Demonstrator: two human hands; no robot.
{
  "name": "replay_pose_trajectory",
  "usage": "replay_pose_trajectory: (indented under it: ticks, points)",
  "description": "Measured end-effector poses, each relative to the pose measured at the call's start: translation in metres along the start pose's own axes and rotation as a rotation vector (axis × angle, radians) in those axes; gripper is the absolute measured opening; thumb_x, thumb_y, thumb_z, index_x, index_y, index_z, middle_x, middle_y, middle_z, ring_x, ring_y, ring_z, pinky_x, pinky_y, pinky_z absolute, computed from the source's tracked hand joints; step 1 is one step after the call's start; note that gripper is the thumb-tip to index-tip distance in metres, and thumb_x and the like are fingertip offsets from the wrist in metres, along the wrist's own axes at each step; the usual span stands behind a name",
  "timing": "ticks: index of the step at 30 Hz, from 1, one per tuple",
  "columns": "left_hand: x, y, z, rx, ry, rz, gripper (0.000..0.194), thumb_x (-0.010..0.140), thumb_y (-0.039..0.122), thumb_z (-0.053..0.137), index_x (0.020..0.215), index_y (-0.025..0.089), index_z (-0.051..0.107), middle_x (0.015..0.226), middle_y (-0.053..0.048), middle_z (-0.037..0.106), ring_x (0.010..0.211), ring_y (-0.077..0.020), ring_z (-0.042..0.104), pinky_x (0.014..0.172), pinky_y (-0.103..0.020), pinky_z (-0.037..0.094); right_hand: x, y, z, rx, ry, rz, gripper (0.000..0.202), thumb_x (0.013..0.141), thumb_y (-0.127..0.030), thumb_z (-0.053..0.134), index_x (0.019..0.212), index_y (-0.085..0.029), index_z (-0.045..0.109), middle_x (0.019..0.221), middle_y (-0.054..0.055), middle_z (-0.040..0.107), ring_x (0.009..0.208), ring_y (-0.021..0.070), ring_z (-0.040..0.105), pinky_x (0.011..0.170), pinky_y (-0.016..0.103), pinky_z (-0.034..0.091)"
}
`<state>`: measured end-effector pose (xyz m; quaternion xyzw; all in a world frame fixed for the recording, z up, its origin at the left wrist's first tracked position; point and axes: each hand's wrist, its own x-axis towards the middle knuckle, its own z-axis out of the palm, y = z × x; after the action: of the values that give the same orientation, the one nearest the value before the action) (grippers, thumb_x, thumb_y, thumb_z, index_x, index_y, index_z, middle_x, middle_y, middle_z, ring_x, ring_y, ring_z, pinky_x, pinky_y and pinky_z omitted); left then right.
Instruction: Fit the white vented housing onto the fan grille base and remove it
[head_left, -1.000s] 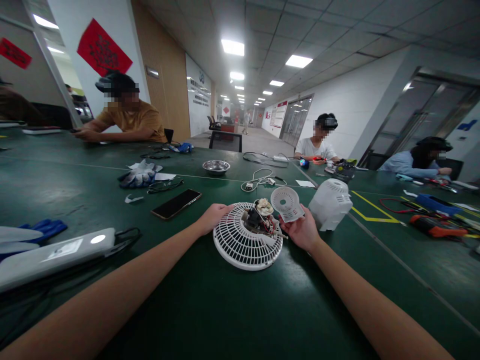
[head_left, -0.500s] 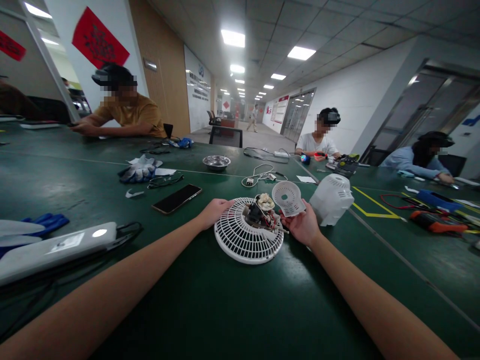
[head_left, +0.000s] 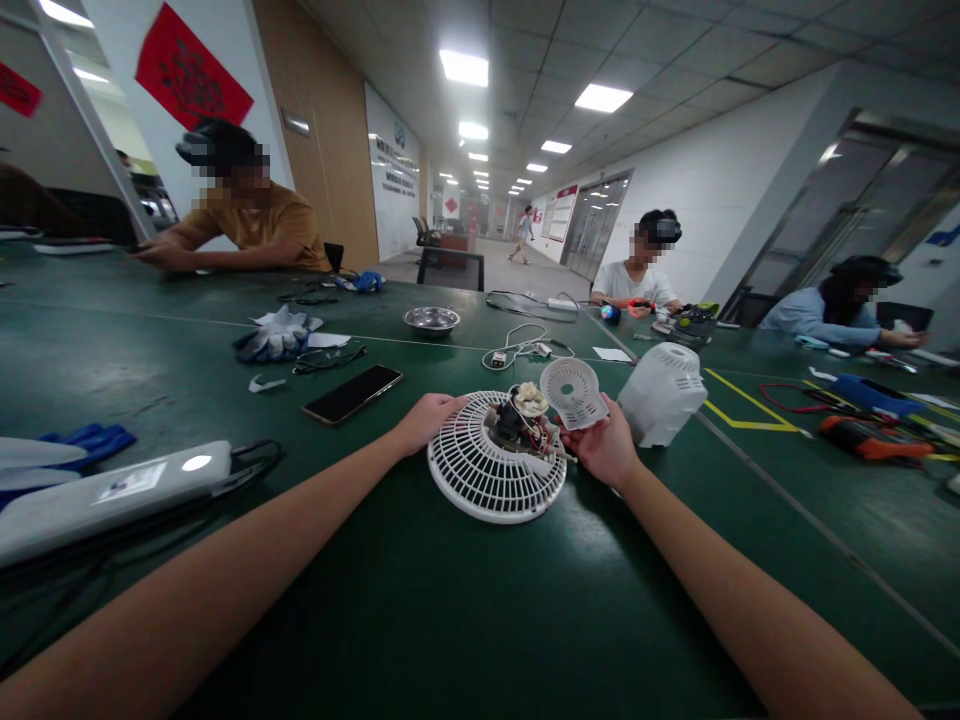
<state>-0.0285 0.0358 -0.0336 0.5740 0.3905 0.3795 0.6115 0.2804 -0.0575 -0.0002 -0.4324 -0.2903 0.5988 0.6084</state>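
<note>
A round white fan grille [head_left: 487, 490] lies on the green table in front of me, with a fan motor [head_left: 517, 425] and its wires exposed on top. My left hand [head_left: 431, 422] grips the grille's left rim, fingers closed over the edge. At the grille's right side my right hand [head_left: 606, 445] holds up a pale plastic cover [head_left: 574, 392] with a round hole and slots; some of its fingers are hidden behind the cover. Just beyond that hand stands a white vented plastic housing [head_left: 664, 395].
Left of the grille lie a phone [head_left: 352, 394], work gloves [head_left: 277, 335] and a white power bank-like device [head_left: 127, 495]. Farther back are a metal bowl [head_left: 431, 320] and a white cable [head_left: 517, 345]. An orange multimeter [head_left: 874, 438] lies right. Several people sit around the table.
Both hands keep their hold on the grille and cover, almost unmoved. The view has shifted slightly. In the background a walking person has moved right, and the person at far right has raised a hand.
</note>
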Motion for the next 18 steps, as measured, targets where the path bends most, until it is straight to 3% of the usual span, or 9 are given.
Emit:
replay_pose_trajectory:
  ticks: [10, 18]
  points:
    - [-0.0031, 0.002, -0.0009, 0.057, -0.005, -0.006, 0.042, 0.083, 0.054, 0.074, 0.092, 0.013, 0.073, 0.088, -0.01, 0.077, 0.08, -0.0246, 0.072, 0.073, -0.037, 0.054, -0.0003, 0.0001, 0.0009, -0.009, 0.012, -0.005, 0.04, 0.095, -0.056, 0.042, 0.111, -0.026, 0.063, 0.085, 0.004, 0.077, 0.066, 0.0203, 0.069, 0.063, 0.032, 0.054]
    - [0.0005, -0.0006, -0.0031, 0.062, -0.008, -0.005, 0.051, 0.077, 0.061, 0.077, 0.092, 0.013, 0.074, 0.088, -0.01, 0.077, 0.081, -0.0252, 0.072, 0.073, -0.037, 0.054, -0.0005, 0.0015, 0.0009, -0.011, -0.001, -0.013, 0.039, 0.096, -0.056, 0.042, 0.109, -0.026, 0.064, 0.082, 0.003, 0.077, 0.065, 0.0188, 0.068, 0.063, 0.03, 0.054]
